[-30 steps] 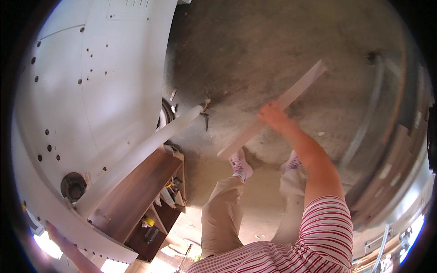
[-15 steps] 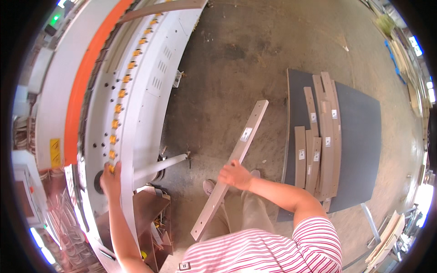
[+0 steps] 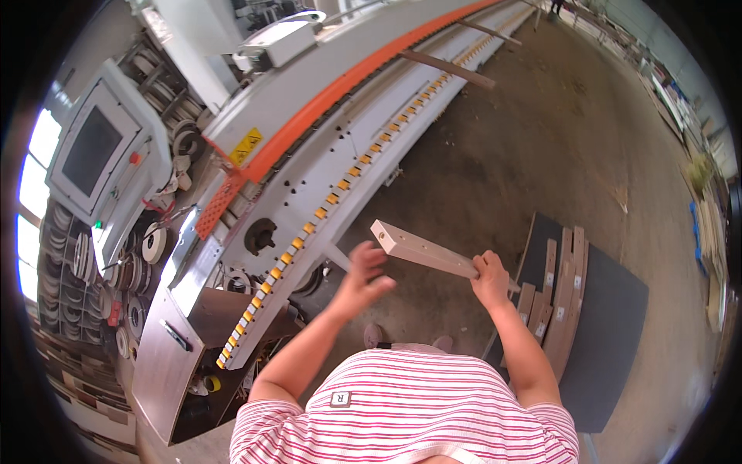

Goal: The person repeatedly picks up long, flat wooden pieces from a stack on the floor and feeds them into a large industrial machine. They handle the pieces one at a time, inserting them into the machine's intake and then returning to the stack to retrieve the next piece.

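Note:
My right hand (image 3: 490, 278) is closed round one end of a long, narrow wood-grain board (image 3: 430, 252). The board is held up in front of me, its other end pointing left, with small holes showing on its face and a larger one in the near end. Just below and left of that free end is my left hand (image 3: 363, 280), fingers spread and holding nothing. Beside it on the left runs a long white machine (image 3: 352, 203) with an orange stripe and a row of yellow rollers (image 3: 309, 228) along its bed.
Several brown strips (image 3: 570, 286) lie on a dark panel (image 3: 607, 332) at right. A control screen (image 3: 97, 151) stands at far left, near coiled edging rolls (image 3: 137, 313). A utility knife (image 3: 176, 335) rests on a wooden stand (image 3: 162, 367). Another strip (image 3: 448, 68) juts from the machine.
My left hand has come away from the machine's rollers toward the board. The board has been lifted and turned, my right hand now at its end. My view has swung left.

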Available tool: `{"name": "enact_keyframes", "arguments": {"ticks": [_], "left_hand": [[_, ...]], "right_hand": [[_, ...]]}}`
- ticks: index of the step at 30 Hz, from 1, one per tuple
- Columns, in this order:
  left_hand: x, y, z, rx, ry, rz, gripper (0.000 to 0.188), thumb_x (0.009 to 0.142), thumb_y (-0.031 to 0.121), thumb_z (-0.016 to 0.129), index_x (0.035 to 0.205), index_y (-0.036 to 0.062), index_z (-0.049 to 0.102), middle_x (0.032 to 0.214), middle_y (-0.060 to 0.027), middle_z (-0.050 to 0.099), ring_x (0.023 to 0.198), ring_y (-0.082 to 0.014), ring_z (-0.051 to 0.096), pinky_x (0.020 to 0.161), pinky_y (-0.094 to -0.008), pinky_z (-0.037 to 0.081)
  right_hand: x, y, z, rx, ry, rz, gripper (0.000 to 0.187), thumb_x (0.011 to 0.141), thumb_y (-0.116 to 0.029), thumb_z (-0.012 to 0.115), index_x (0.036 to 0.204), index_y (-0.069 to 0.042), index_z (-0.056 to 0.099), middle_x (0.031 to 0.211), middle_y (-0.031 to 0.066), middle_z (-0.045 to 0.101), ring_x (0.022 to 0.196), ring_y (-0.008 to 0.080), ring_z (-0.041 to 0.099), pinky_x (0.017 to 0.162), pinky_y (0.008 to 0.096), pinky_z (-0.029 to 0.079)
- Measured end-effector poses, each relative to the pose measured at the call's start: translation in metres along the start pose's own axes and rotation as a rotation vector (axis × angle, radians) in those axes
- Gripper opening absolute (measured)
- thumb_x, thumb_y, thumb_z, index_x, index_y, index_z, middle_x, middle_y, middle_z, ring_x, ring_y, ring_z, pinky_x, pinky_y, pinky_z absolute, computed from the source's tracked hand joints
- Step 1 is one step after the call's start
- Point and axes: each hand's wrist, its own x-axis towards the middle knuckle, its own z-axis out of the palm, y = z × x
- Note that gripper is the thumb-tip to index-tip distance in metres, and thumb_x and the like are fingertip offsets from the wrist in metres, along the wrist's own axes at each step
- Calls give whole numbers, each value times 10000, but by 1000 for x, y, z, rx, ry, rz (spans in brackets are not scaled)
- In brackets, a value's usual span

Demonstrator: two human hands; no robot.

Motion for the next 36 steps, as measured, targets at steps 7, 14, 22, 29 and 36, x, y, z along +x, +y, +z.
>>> {"name": "enact_keyframes", "arguments": {"ticks": [7, 14, 22, 29, 36], "left_hand": [[9, 27, 35, -906, 271, -50, 723, 985, 314, 559, 1521, 98, 125, 1358, -160, 463, 1258, -273, 486, 1070, -437, 407], [8, 33, -56, -1048, 383, -40, 511, 958, 441, 521, 1309, 83, 420, 1118, -141, 600, 954, -278, 629, 861, -485, 536], [58, 99, -139, -797, 746, 244, 538, 953, 483, 508, 1121, -27, 548, 933, -141, 667, 805, -267, 649, 776, -407, 526], [82, 69, -187, -958, 580, 215, 393, 961, 366, 402, 1082, 0, 476, 960, -135, 552, 939, -276, 541, 914, -419, 464], [78, 77, -131, -1118, 760, 181, 522, 998, 350, 249, 1209, -38, 527, 1158, -157, 608, 1118, -319, 577, 1067, -444, 449]], "right_hand": [[-1, -127, 3, 47, -83, -244, 689, 668, -13, 703, 1307, -130, 472, 1195, 163, 568, 1041, 364, 573, 774, 523, 534], [-35, -119, 8, 346, -706, 107, 823, 701, -436, 807, 1345, -65, 454, 1206, 221, 625, 1088, 382, 632, 916, 424, 505], [-15, -44, -42, 894, -581, 351, 430, 854, -289, 744, 1182, -37, 630, 1028, 58, 693, 890, 126, 636, 782, 283, 511], [-6, -12, -143, 1423, -558, 268, 690, 935, -551, 573, 1285, 44, 584, 1180, 152, 667, 1095, 188, 635, 950, 327, 491], [-8, -68, -127, 2187, -29, -242, 1136, 725, -672, 723, 1558, -121, 182, 1604, 101, 236, 1482, 274, 224, 1200, 510, 197]]}}
